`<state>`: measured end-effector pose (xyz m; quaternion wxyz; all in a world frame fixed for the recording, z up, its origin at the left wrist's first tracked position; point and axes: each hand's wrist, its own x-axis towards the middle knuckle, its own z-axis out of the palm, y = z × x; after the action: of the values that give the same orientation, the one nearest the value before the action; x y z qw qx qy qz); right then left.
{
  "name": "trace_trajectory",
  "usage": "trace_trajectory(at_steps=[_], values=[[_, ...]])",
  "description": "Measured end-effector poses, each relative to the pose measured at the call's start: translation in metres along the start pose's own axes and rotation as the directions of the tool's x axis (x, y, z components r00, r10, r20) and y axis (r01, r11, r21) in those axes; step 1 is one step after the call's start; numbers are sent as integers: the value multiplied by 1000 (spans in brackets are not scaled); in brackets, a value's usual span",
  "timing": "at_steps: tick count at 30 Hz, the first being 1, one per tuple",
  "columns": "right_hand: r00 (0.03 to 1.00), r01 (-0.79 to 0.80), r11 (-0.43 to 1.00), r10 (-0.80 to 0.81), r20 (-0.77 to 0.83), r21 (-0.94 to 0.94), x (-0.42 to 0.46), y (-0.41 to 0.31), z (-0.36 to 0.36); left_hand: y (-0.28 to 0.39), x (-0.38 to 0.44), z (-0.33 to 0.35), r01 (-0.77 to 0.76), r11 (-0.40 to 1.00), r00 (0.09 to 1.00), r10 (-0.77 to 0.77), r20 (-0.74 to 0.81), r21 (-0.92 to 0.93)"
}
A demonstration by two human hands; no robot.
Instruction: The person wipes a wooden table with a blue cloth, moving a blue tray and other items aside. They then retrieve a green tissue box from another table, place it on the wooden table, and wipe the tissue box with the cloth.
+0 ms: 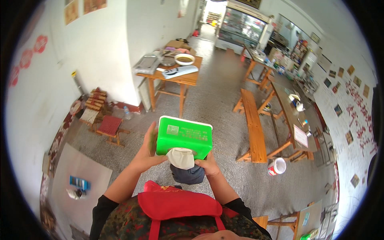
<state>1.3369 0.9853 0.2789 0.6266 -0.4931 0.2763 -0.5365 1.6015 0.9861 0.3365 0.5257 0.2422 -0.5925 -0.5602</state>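
Between my two hands is a green plastic tissue box [184, 136] with a pale rim, held out over the floor in front of my body. A white tissue [181, 158] sticks out of the opening on the side towards me. My left hand [149, 150] grips the box at its left side, the thumb beside the tissue. At the lower right corner, my right hand [207, 164] holds it, most of its fingers hidden. Below the box, part of a dark trouser leg shows. I wear a red apron [180, 205] over a patterned top.
Ahead stands a wooden table [192, 76] with a bowl [184, 59] and packages. To the right are a wooden bench [253, 129], a long table [292, 120] and a bucket [277, 166]. Folding stools [109, 125] stand at the left, near a grey tabletop [81, 177].
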Motion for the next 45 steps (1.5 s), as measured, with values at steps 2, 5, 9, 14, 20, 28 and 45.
trace_trajectory(at_steps=[2,5,9,14,20,28,45], values=[[999,9,999,-7,-52,38,5,-5,-16,-17,36,3,15,997,996,-21,82,80],[992,22,989,-4,-123,148,25,-7,-41,-49,92,11,15,999,994,-10,109,-39],[969,21,966,44,-245,256,67,-8,-72,-112,169,10,126,908,986,-71,149,-400],[918,21,980,59,-393,197,138,-16,-99,-153,247,22,356,849,926,-266,266,-390],[889,80,997,-67,-453,8,186,-12,-147,-183,338,27,442,833,885,-345,312,-333],[863,-8,999,23,-504,31,252,-4,-240,-199,465,50,420,885,870,-330,366,-201],[949,29,954,68,-307,300,610,-57,-499,-354,785,13,-31,971,987,-7,159,236]])
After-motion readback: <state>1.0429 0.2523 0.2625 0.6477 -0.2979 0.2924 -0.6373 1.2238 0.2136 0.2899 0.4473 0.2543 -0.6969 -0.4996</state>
